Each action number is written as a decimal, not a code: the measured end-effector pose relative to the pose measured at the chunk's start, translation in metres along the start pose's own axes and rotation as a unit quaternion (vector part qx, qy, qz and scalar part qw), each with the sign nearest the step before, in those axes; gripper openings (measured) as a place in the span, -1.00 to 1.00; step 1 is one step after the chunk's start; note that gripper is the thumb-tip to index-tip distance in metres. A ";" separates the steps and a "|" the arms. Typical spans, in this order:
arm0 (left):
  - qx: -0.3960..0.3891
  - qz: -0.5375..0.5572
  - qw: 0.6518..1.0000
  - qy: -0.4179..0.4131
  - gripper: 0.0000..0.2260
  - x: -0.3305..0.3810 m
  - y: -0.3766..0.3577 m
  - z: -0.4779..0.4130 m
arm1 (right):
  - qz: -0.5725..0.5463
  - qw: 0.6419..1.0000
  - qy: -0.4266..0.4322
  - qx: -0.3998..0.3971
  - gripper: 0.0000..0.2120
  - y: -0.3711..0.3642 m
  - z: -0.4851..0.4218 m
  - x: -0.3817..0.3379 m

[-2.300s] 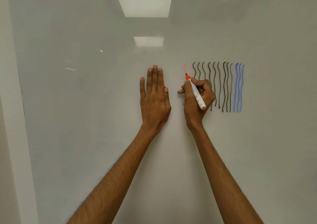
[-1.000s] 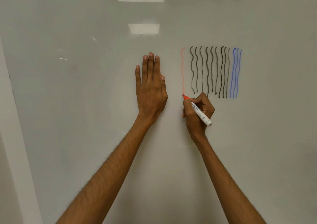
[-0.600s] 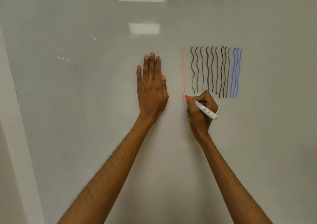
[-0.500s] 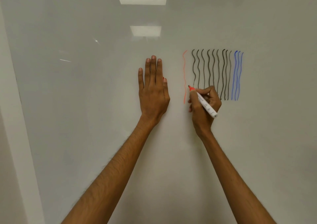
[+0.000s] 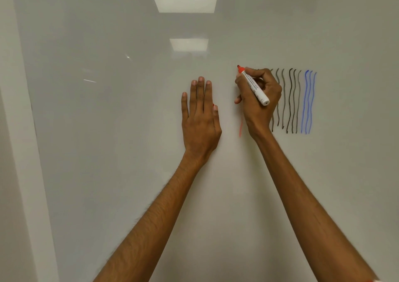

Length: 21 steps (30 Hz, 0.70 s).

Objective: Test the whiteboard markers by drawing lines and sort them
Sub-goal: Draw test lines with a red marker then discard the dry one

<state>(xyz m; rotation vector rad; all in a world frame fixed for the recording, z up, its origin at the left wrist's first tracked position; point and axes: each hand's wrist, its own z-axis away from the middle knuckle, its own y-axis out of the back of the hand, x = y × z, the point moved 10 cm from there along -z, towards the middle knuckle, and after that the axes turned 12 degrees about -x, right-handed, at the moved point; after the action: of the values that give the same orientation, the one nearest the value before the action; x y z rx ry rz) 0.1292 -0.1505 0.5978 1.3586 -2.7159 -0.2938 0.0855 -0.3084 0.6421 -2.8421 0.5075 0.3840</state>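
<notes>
One marker (image 5: 253,86) is in use, a white-barrelled one with a red collar and tip, pinched between the thumb and curled fingers of the right hand (image 5: 259,100). Its tip is at the whiteboard (image 5: 108,130) just above that hand's knuckles, and its blunt end points back and down to the right. The left hand (image 5: 200,117) lies flat on the board a little to the left, fingers straight and close together. It grips nothing that can be made out. A red speck by its thumb is too small to name.

The step in hand looks like the start of a second red stroke. To do it well, press the tip evenly and pull down in one slow pass. The stroke should run between the red line (image 5: 240,130) showing below the wrist and the black lines (image 5: 290,100) right of the hand, overlapping neither. That way a faint or skipping trace can be judged fairly. The flat left palm serves as a brace.

The visible red trace is pale and thin beside the black lines and the blue lines (image 5: 308,102) further right, which hints at a weak marker.
</notes>
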 end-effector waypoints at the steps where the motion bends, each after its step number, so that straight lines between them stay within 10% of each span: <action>1: 0.001 0.001 1.000 0.001 -0.52 -0.001 0.000 0.000 | -0.002 1.000 0.003 0.000 -0.83 -0.001 0.000 0.001; 21: -0.006 0.001 1.000 0.003 -0.52 -0.002 -0.002 0.000 | -0.015 0.999 -0.031 -0.024 -0.85 0.003 0.036 0.017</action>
<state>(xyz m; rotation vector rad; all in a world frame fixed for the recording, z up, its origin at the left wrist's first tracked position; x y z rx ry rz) 0.1313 -0.1503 0.5977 1.3509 -2.7058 -0.3036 0.0926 -0.3065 0.6024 -2.8706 0.4495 0.4841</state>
